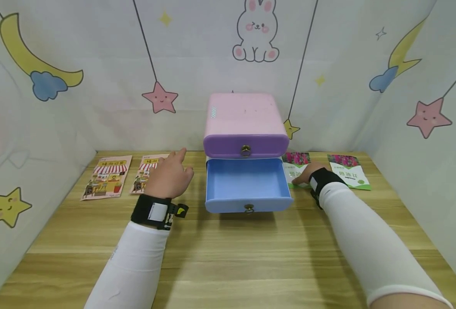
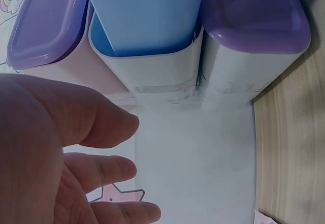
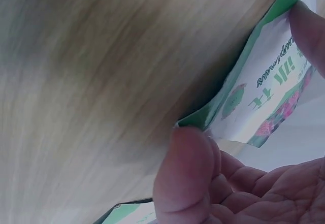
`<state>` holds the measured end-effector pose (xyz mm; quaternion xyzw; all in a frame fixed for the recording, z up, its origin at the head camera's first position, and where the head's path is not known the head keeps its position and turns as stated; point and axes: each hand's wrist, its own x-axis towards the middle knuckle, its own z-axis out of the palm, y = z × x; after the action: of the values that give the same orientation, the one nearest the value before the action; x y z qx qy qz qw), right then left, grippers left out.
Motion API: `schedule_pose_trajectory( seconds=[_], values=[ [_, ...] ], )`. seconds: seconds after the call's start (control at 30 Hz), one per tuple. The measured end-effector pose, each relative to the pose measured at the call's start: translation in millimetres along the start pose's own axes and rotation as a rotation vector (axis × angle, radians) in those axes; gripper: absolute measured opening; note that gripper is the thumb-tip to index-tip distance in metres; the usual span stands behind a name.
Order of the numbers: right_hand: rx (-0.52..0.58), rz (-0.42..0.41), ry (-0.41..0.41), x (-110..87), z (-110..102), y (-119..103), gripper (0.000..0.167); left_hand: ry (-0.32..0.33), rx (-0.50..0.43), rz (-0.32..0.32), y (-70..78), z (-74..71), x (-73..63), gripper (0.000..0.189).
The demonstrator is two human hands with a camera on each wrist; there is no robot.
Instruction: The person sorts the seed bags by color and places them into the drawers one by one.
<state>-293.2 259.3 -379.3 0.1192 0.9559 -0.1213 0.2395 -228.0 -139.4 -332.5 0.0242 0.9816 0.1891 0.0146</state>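
My right hand (image 1: 311,171) grips a seed packet (image 1: 296,158) with pink flowers and a green edge, right of the drawer unit. In the right wrist view, thumb and a finger hold that packet (image 3: 271,76) by its edge, which stands off the table. My left hand (image 1: 169,175) hovers with extended fingers, holding nothing, over a pink packet (image 1: 140,182) with a striped awning picture, partly hidden by it. The small drawer unit (image 1: 245,112) has its blue drawer (image 1: 247,205) pulled out, with nothing inside. Its purple upper drawer (image 1: 228,146) is closed.
Another awning-print packet (image 1: 107,178) lies at the far left, and a second flower packet (image 1: 349,171) at the right. A lower purple drawer (image 2: 259,18) shows in the left wrist view. Printed cloth walls (image 1: 116,86) enclose the wooden table (image 1: 228,266) at back and sides.
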Motion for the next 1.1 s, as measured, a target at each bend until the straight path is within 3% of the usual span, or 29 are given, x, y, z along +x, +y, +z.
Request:
schedule_pose_trajectory(
  seconds=[0.5, 0.8, 1.1],
  values=[
    [-0.039, -0.054, 0.01, -6.2, 0, 7, 0.07, 0.007, -0.009, -0.001, -0.2, 0.0, 0.4, 0.06],
    [-0.117, -0.036, 0.133, -5.4, 5, 9, 0.067, 0.008, -0.006, -0.002, 0.0, 2.0, -0.1, 0.06],
    [-0.001, -0.1, 0.194, -5.2, 4, 21, 0.045, 0.003, 0.002, 0.007, 0.7, 2.6, -0.9, 0.061]
  ],
)
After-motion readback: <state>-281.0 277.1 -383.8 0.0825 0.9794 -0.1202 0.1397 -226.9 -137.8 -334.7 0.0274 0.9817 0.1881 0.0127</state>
